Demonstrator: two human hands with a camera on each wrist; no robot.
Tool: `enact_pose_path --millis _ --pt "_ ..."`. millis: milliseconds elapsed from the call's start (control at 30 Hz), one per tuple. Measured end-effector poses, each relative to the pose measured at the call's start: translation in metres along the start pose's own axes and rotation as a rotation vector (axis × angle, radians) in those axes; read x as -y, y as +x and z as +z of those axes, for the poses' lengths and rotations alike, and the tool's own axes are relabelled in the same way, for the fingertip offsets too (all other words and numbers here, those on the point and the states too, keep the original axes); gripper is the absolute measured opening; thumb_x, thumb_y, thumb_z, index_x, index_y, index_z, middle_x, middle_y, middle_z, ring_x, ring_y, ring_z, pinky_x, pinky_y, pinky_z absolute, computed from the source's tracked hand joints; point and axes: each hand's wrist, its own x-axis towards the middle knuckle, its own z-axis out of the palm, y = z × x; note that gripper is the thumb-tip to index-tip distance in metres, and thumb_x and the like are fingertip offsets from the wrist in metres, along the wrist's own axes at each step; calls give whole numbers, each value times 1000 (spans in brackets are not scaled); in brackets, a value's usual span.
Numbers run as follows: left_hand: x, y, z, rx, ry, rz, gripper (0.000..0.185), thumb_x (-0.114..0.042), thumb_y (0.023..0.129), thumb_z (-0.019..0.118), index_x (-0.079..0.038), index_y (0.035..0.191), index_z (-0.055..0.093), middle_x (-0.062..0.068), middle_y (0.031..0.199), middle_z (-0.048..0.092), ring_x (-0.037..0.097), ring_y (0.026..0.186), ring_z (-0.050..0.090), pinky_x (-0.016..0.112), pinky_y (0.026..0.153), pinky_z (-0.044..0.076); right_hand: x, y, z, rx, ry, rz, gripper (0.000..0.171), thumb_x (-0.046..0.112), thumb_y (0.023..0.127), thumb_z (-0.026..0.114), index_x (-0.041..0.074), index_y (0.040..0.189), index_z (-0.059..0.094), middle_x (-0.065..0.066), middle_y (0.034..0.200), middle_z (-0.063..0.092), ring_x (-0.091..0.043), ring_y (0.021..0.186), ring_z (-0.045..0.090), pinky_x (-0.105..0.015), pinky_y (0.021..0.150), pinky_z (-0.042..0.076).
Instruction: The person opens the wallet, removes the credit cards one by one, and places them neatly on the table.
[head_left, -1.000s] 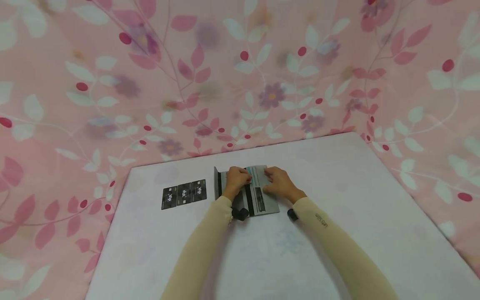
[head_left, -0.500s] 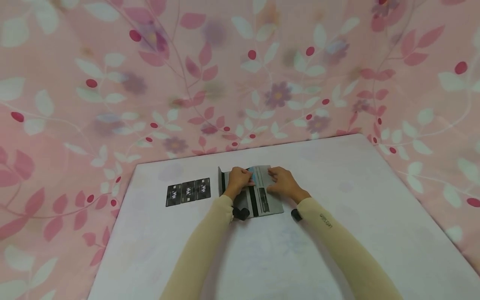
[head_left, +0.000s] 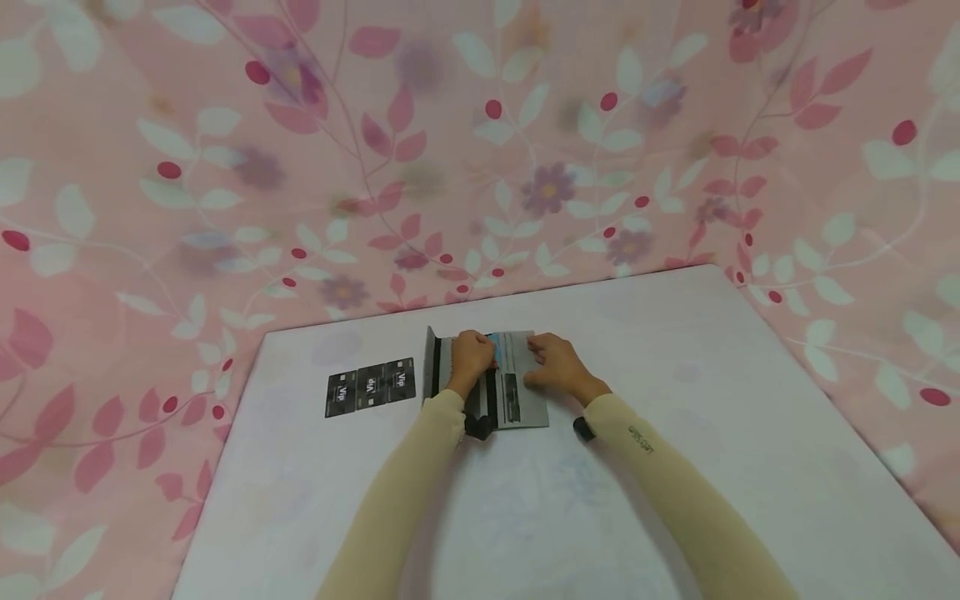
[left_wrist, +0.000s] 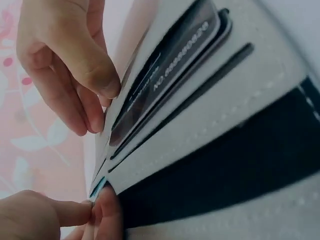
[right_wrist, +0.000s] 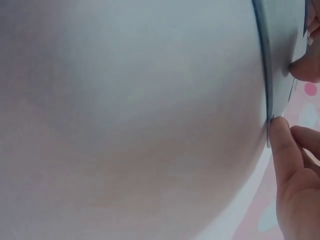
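An unfolded grey wallet (head_left: 534, 404) with dark bands lies on the table, its left flap (head_left: 431, 358) tilted up. My left hand (head_left: 470, 360) is over its middle, thumb and finger pinching a light blue card (head_left: 494, 347) by the wallet's far edge. Only a thin strip of blue shows beside those fingertips in the left wrist view. On the wallet's right side my right hand (head_left: 562, 368) rests with loosely bent fingers, the thumb (right_wrist: 306, 67) on the surface and a fingertip at the edge. A black card (left_wrist: 172, 75) with a printed number sits in a slot there.
Left of the wallet, three black cards (head_left: 371, 387) marked "Vip" lie side by side on the white table (head_left: 540, 517). Pink floral cloth (head_left: 480, 167) rises behind the table and along its sides.
The wallet has slid slightly left along with my left hand, and its left flap shows wider. My right hand stays almost in place. The head view has shifted a little.
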Motion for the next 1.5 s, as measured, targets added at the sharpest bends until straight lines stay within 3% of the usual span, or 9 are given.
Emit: enact_pose_path --millis 200,333,533,667,800,933,1033,1267,1500 --pt "-5 -2 -6 169 0 -34 18 -5 85 73 4 69 70 10 70 67 8 54 59 23 50 47 1 0 -1 -23 -63 -10 77 2 69 75 -13 137 44 -26 134 50 -37 122 54 -35 97 48" --pt "-4 -5 -8 206 -77 -49 12 -1 82 75 5 73 70 9 73 67 13 63 67 24 55 52 0 2 0 -27 -90 -28 77 4 69 75 -14 137 43 -27 133 50 -38 121 54 -35 97 48" --pt "4 -5 -7 129 -257 -108 10 6 85 66 11 94 68 16 89 67 22 73 70 30 66 59 1 4 4 -31 -133 -22 79 8 68 78 -11 137 46 -24 134 51 -34 120 54 -40 100 46" --pt "2 -2 -6 69 -128 -60 6 2 86 67 4 81 69 13 81 69 19 65 68 28 57 55 3 5 4 -44 -204 -19 76 13 69 80 -8 135 50 -21 132 54 -32 116 53 -44 101 43" --pt "-3 -1 -10 76 13 -46 27 -4 88 66 -7 62 60 7 69 67 16 62 65 28 55 48 9 7 5 -48 -257 -12 64 12 71 79 -7 127 57 -20 120 59 -28 104 55 -42 92 47" --pt "-5 -2 -12 128 -9 -89 37 -4 87 63 -12 54 51 2 62 62 14 59 63 28 55 47 17 11 10 -52 -345 1 39 25 80 77 -5 100 62 -15 94 58 -24 83 50 -38 72 45" --pt "-2 -2 -11 160 -2 -95 36 -3 83 61 -14 52 45 -2 57 53 11 54 51 27 50 41 25 11 16 -53 -421 35 54 44 84 73 -7 100 61 -15 94 56 -23 81 49 -37 71 45" --pt "3 7 -14 202 -154 -127 13 -12 95 56 -4 85 61 9 76 62 14 60 60 26 54 55 34 12 25 -67 -490 104 74 51 82 73 -10 122 57 -20 116 55 -26 95 54 -41 86 50" --pt "4 14 -27 193 -284 -160 24 -5 95 61 13 111 64 24 89 69 19 63 70 30 61 59 36 13 23 -51 -497 112 76 49 79 77 -10 121 58 -22 123 53 -29 103 55 -42 91 49"
